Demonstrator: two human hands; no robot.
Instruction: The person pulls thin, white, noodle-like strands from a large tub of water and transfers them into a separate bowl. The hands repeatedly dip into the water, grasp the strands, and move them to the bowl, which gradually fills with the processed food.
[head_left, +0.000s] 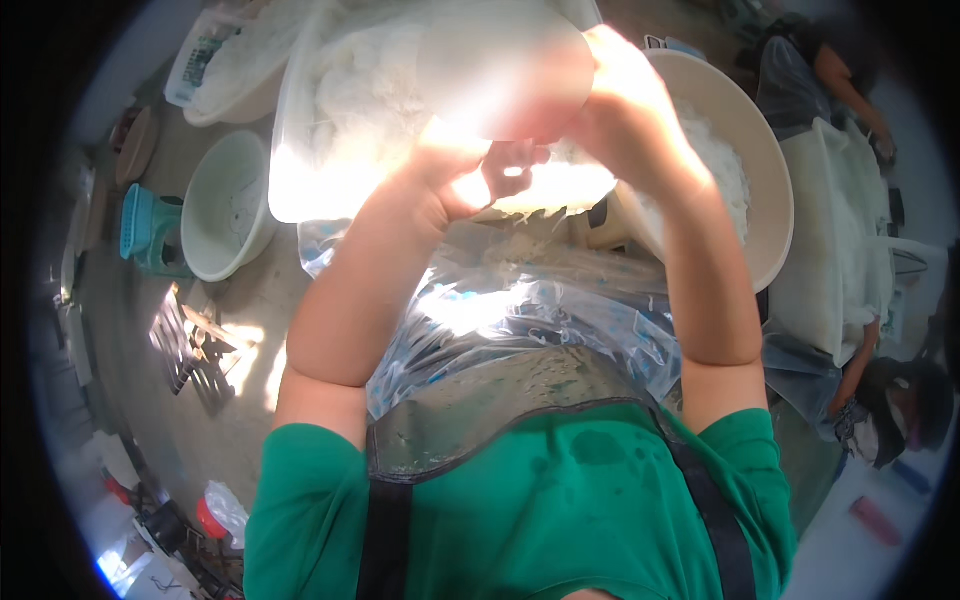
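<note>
My left hand [465, 180] is over the near edge of a large white tub [283, 165], its visible fingers curled inward. What it holds, if anything, is lost in glare. Opposite it, my right hand [625, 115] reaches in from the right, close to the left one. A pale, blurred oval patch covers the right fingers and the space between both hands. Inside the tub lies a heap of white, stringy material [365, 95] like fine noodles. Pale strands [540, 212] hang at the tub's near edge, just below my hands.
A beige round tub [775, 200] with white strands stands at right; a pale green basin [195, 220] and turquoise stool [150, 235] are at left. Another white tub [185, 85] is at far left. Two people work around a white container [825, 250] at right. A wet apron [480, 420] covers my front.
</note>
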